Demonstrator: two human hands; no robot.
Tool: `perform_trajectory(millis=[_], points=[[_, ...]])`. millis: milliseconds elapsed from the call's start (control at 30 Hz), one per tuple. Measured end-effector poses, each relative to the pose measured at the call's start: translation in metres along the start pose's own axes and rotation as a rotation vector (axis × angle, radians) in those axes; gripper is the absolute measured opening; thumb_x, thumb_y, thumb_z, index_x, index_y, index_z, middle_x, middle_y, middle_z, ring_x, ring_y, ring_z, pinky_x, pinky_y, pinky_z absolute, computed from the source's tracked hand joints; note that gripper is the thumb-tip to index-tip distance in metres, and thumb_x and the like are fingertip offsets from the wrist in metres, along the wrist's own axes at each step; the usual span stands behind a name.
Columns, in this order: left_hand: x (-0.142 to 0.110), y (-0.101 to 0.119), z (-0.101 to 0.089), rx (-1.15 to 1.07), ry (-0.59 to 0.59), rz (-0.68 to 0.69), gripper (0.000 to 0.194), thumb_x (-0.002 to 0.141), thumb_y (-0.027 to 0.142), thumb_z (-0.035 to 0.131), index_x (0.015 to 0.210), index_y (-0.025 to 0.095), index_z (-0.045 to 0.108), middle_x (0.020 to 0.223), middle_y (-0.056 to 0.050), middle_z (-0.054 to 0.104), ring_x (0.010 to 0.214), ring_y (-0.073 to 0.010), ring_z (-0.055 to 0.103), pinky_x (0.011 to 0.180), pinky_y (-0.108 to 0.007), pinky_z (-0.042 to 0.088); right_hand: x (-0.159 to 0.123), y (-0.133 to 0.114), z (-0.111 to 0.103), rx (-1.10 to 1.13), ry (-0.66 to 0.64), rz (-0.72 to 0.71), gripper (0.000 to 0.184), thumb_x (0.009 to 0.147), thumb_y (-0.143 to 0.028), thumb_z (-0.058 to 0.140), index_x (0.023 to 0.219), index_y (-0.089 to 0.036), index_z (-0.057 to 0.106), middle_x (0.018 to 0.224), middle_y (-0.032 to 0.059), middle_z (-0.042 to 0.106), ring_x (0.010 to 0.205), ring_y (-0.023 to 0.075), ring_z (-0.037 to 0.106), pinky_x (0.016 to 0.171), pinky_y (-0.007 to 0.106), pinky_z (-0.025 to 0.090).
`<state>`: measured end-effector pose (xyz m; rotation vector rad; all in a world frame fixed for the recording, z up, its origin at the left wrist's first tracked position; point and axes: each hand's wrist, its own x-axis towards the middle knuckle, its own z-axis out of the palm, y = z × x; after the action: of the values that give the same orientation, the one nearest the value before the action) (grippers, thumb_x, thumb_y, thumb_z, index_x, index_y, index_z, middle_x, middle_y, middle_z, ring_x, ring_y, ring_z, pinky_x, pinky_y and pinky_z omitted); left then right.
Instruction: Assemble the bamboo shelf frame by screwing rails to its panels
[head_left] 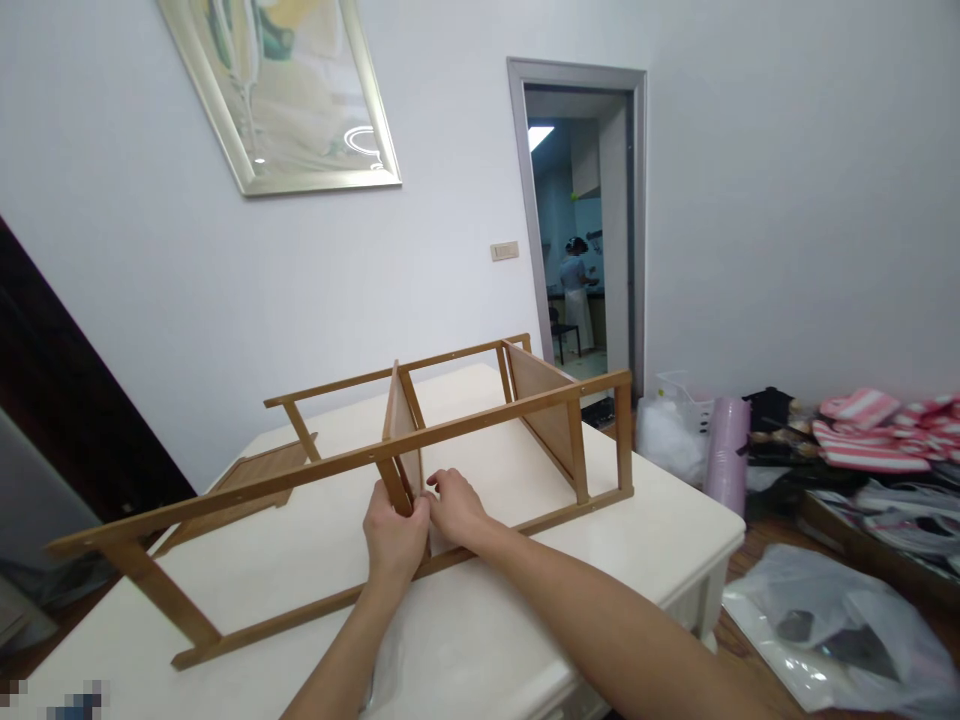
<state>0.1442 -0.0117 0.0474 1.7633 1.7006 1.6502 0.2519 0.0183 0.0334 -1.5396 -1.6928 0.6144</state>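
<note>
White wooden table (637, 540) runs under and around the grip. Metal-framed doorway (639, 220) is beyond the grip to the right, a person (576, 290) inside, well back. Wooden shelf frame (510, 412) lies on its side on the table, extending both ways from the grip. Gold-framed picture (300, 95) hangs up and left of the grip, on the far wall. Slatted wooden panel (262, 462) lies flat on the table, left of the grip and farther off. End shelf board (536, 375) is upright in the frame, right of the grip; middle shelf board (401, 410) is upright right at it. Purple roll (726, 455) is off the table, well right. Left hand (395, 535) is clamped on the short crossbar (388, 475). Right hand (454, 505) is just beside it, fingers curled at the middle board's lower end; can't tell if they pinch anything. Switch plate (505, 251) is on the wall beyond.
</note>
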Motion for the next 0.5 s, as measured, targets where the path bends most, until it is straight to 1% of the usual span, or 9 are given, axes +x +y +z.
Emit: perform_trajectory(millis=[67, 133, 200, 300, 367, 433, 500], points=[[0.003, -0.003, 0.000, 0.037, 0.011, -0.003, 0.018, 0.068, 0.023, 0.061, 0.085, 0.022, 0.055, 0.073, 0.002, 0.063, 0.068, -0.0179, 0.061, 0.069, -0.030, 0.048, -0.002, 0.003, -0.003, -0.192, 0.007, -0.077, 0.034, 0.087, -0.030, 0.050, 0.114, -0.014, 0.062, 0.115, 0.0169, 0.062, 0.107, 0.0274, 0.060, 0.088, 0.039, 0.045], [0.003, -0.004, -0.001, 0.089, 0.017, 0.002, 0.016, 0.069, 0.024, 0.059, 0.084, 0.022, 0.054, 0.073, 0.001, 0.062, 0.069, -0.0188, 0.061, 0.069, -0.031, 0.047, -0.001, 0.007, -0.006, -0.276, 0.000, -0.101, 0.037, 0.087, -0.028, 0.048, 0.118, -0.011, 0.060, 0.117, 0.0202, 0.060, 0.111, 0.0305, 0.057, 0.091, 0.042, 0.044], [0.001, -0.003, -0.002, 0.129, 0.013, 0.008, 0.014, 0.071, 0.025, 0.058, 0.084, 0.023, 0.054, 0.072, 0.001, 0.062, 0.069, -0.0198, 0.061, 0.069, -0.032, 0.047, 0.001, 0.011, -0.007, -0.261, -0.033, -0.101, 0.042, 0.085, -0.027, 0.050, 0.123, -0.011, 0.056, 0.121, 0.0199, 0.059, 0.113, 0.0299, 0.057, 0.092, 0.042, 0.044], [0.000, 0.000, -0.003, 0.120, 0.012, 0.028, 0.015, 0.073, 0.028, 0.059, 0.086, 0.023, 0.054, 0.074, 0.000, 0.064, 0.072, -0.0207, 0.062, 0.071, -0.032, 0.047, 0.005, 0.016, -0.004, -0.187, -0.090, -0.157, 0.052, 0.080, -0.023, 0.056, 0.131, -0.017, 0.051, 0.124, 0.0132, 0.060, 0.110, 0.0242, 0.060, 0.091, 0.034, 0.046], [0.000, 0.001, -0.004, 0.093, 0.019, 0.045, 0.016, 0.074, 0.031, 0.059, 0.087, 0.023, 0.055, 0.075, 0.000, 0.065, 0.072, -0.0208, 0.063, 0.070, -0.032, 0.048, 0.006, 0.017, 0.000, -0.130, -0.122, -0.227, 0.055, 0.076, -0.021, 0.059, 0.131, -0.020, 0.052, 0.123, 0.0094, 0.062, 0.108, 0.0222, 0.061, 0.089, 0.030, 0.046], [0.001, 0.003, -0.004, 0.081, 0.029, 0.046, 0.017, 0.076, 0.035, 0.058, 0.087, 0.022, 0.056, 0.074, -0.001, 0.065, 0.069, -0.0207, 0.062, 0.068, -0.032, 0.048, 0.006, 0.017, 0.003, -0.073, -0.145, -0.275, 0.055, 0.073, -0.019, 0.061, 0.128, -0.021, 0.054, 0.120, 0.0083, 0.064, 0.107, 0.0223, 0.062, 0.086, 0.029, 0.047], [0.002, 0.004, -0.005, 0.083, 0.037, 0.037, 0.018, 0.076, 0.037, 0.059, 0.084, 0.022, 0.057, 0.072, -0.001, 0.064, 0.067, -0.0204, 0.062, 0.067, -0.031, 0.047, 0.007, 0.016, 0.005, -0.046, -0.151, -0.265, 0.052, 0.073, -0.019, 0.060, 0.125, -0.021, 0.057, 0.116, 0.0073, 0.067, 0.104, 0.0221, 0.063, 0.083, 0.028, 0.047]])
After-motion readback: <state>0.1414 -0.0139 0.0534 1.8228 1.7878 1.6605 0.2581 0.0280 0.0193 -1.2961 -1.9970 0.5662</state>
